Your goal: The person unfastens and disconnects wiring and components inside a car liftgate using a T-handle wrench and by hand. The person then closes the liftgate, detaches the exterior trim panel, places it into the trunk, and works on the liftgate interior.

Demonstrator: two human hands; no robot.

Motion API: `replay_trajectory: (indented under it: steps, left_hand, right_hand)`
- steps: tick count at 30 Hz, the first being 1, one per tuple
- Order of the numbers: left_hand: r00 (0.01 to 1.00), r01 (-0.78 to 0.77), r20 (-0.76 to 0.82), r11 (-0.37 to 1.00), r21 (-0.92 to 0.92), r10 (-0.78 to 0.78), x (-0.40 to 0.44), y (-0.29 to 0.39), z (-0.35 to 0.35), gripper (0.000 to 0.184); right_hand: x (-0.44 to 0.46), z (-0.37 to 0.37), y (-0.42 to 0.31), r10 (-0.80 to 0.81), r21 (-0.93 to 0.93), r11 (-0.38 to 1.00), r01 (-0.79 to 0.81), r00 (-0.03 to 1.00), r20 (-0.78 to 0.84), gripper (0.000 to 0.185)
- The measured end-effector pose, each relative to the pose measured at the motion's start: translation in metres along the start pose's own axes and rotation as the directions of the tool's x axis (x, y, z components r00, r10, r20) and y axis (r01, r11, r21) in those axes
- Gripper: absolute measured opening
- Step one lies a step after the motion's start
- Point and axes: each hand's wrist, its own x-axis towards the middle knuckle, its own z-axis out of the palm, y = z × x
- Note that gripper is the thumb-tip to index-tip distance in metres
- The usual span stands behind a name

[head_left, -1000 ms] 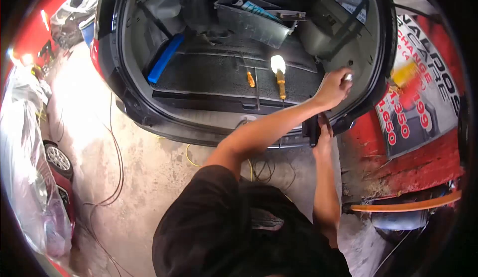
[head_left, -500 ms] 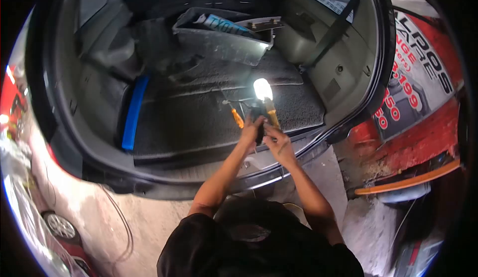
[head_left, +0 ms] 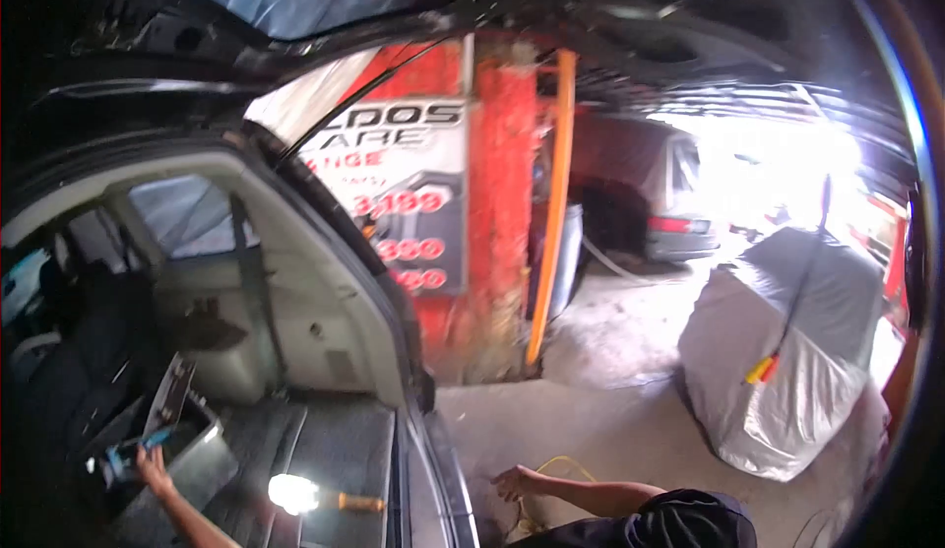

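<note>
My left hand (head_left: 153, 471) is at the grey plastic bin (head_left: 212, 464) in the car's cargo area, its fingers stretched out beside a blue-marked plate (head_left: 155, 439). Whether they touch the plate is too blurred to tell. A long dark strip (head_left: 172, 390) stands up out of the same bin. My right hand (head_left: 512, 484) hangs over the floor just outside the rear bumper, fingers apart and holding nothing visible. Between the hands, a lit work lamp (head_left: 295, 494) with an orange handle (head_left: 361, 502) lies on the cargo carpet (head_left: 335, 435).
The raised tailgate (head_left: 325, 41) is overhead. To the right are a red pillar (head_left: 504, 203) with a price sign (head_left: 418, 203), an orange upright bar (head_left: 554, 203) and a silver-covered object (head_left: 787, 351). A yellow cord (head_left: 566, 461) lies near my right arm.
My view has swung right and up. My hands were together beside the lamp; now they are apart, the left at the bin and the right outside the car.
</note>
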Motion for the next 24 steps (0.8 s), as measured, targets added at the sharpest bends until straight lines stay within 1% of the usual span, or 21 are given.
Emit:
replay_trajectory:
  steps: [1,2,3,4,6,8,9,10,11,13,14,15,16,17,18,19,20,21,22,23,24]
  left_hand:
    - [0.985,0.079,-0.153,0.997,0.015,-0.076,0.009,-0.001,0.003,0.049]
    - [0.994,-0.098,0.08,0.875,0.474,0.068,0.057,-0.028,-0.043,0.049]
    - [0.984,-0.166,0.099,0.546,0.821,0.15,0.059,-0.029,-0.042,0.048]
    - [0.964,-0.177,0.155,0.087,0.98,0.216,0.053,-0.026,-0.048,0.047]
    - [0.949,-0.219,0.157,0.216,0.951,0.273,0.035,-0.06,-0.044,0.045]
    - [0.899,-0.314,0.148,0.37,0.874,0.412,0.025,-0.075,-0.043,0.042]
    - [0.868,-0.365,0.133,0.436,0.823,0.478,0.018,-0.081,-0.042,0.04]
    - [0.833,-0.42,0.105,0.497,0.759,0.544,0.011,-0.089,-0.038,0.039]
    - [0.794,-0.475,0.067,0.546,0.69,0.605,0.002,-0.094,-0.034,0.037]
    - [0.937,-0.245,-0.106,0.842,0.481,0.333,-0.054,-0.103,0.017,0.032]
    - [0.992,-0.118,0.063,0.989,0.087,0.113,-0.032,-0.137,0.002,0.023]
    - [0.984,-0.179,0.071,0.93,0.322,0.165,-0.068,-0.144,0.03,0.02]
    - [0.987,-0.159,0.026,0.95,0.267,0.158,-0.109,-0.147,0.066,0.017]
    - [0.859,0.403,0.409,0.9,-0.167,-0.309,-0.045,-0.198,0.036,0.016]
    - [0.958,0.005,0.283,0.984,0.176,-0.055,-0.106,-0.197,0.073,0.013]
    - [0.962,-0.121,0.27,0.948,0.295,0.039,-0.206,-0.137,0.143,0.011]
    - [0.944,-0.127,0.327,0.955,0.269,0.033,-0.244,-0.132,0.166,0.01]
    - [0.922,-0.132,0.385,0.961,0.245,0.029,-0.262,-0.139,0.181,0.009]
    - [0.924,-0.084,0.382,0.969,0.234,-0.012,-0.268,-0.167,0.191,0.009]
    - [0.866,-0.056,0.496,0.972,0.228,-0.067,-0.285,-0.17,0.202,0.008]
    - [0.866,-0.006,0.482,0.962,0.273,-0.132,-0.314,-0.167,0.222,0.008]
  right_hand:
    - [-0.015,-0.01,-0.002,0.01,0.028,1.0,-0.008,0.999,-0.049,0.057]
    - [-0.029,-0.021,-0.005,0.017,0.048,0.999,-0.013,0.995,-0.094,0.058]
    - [-0.046,-0.029,-0.008,0.016,0.073,0.997,-0.007,0.991,-0.133,0.059]
    - [-0.066,-0.04,-0.014,0.008,0.096,0.995,0.009,0.986,-0.169,0.06]
    - [-0.094,-0.066,-0.031,-0.002,0.075,0.997,0.019,0.974,-0.226,0.061]
    - [-0.112,-0.086,-0.057,0.1,0.044,0.995,-0.09,0.937,-0.336,0.056]
    - [-0.129,-0.099,-0.073,0.057,0.209,0.978,0.006,0.955,-0.292,0.051]
    - [-0.141,-0.112,-0.085,0.015,0.213,0.976,0.054,0.949,-0.314,0.047]
    - [-0.155,-0.118,-0.101,-0.086,0.092,0.988,0.127,0.931,-0.354,0.045]
    - [-0.179,-0.127,-0.142,-0.188,-0.043,0.981,0.188,0.885,-0.427,0.043]
    - [-0.187,-0.139,-0.157,-0.288,-0.166,0.957,0.238,0.845,-0.45,0.043]
    - [-0.195,-0.151,-0.171,-0.386,-0.288,0.917,0.277,0.798,-0.462,0.042]
    - [-0.205,-0.159,-0.196,-0.446,-0.35,0.885,0.307,0.776,-0.446,0.044]
    - [-0.217,-0.163,-0.226,-0.501,-0.409,0.849,0.335,0.755,-0.423,0.045]
    - [-0.23,-0.179,-0.252,-0.606,-0.417,0.785,0.458,0.706,-0.366,0.069]
    - [-0.229,-0.201,-0.271,-0.644,-0.462,0.752,0.471,0.675,-0.36,0.061]
    - [-0.249,-0.195,-0.316,-0.568,-0.37,0.823,0.431,0.656,-0.497,0.05]
    - [-0.274,-0.159,-0.365,-0.655,-0.699,0.696,0.163,0.543,-0.525,0.045]
    - [-0.296,-0.155,-0.396,-0.724,-0.733,0.643,0.222,0.489,-0.487,0.038]
    - [-0.318,-0.162,-0.423,-0.84,-0.881,0.457,0.122,0.384,-0.382,0.038]
    - [-0.337,-0.167,-0.45,-0.925,-0.969,0.249,-0.007,0.293,-0.24,0.037]
